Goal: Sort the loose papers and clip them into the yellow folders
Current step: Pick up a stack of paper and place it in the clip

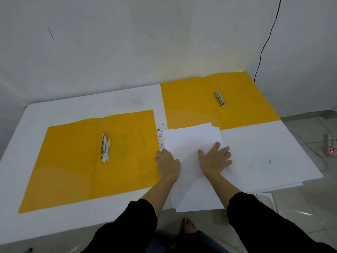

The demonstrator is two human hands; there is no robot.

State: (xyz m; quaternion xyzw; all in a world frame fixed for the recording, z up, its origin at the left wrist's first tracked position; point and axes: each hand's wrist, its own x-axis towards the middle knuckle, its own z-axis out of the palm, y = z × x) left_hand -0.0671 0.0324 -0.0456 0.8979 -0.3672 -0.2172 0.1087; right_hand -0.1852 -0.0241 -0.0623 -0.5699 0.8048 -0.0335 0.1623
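Note:
Two yellow folders lie open on the white table. The near left folder (73, 165) has a metal clip (105, 147) at its middle; the far right folder (218, 103) has its own clip (220, 98). A loose stack of white papers (191, 141) lies between them, hanging over the table's front edge. My left hand (167, 164) rests at the stack's left edge with its fingers curled over that edge. Flat on top of the papers, my right hand (216, 158) presses down with fingers spread.
The white table (264, 152) stands in a corner against grey walls. Dark specks mark the tabletop between the folders. A black cable (264, 46) hangs down the right wall. A power strip (331, 147) with a red light lies on the tiled floor.

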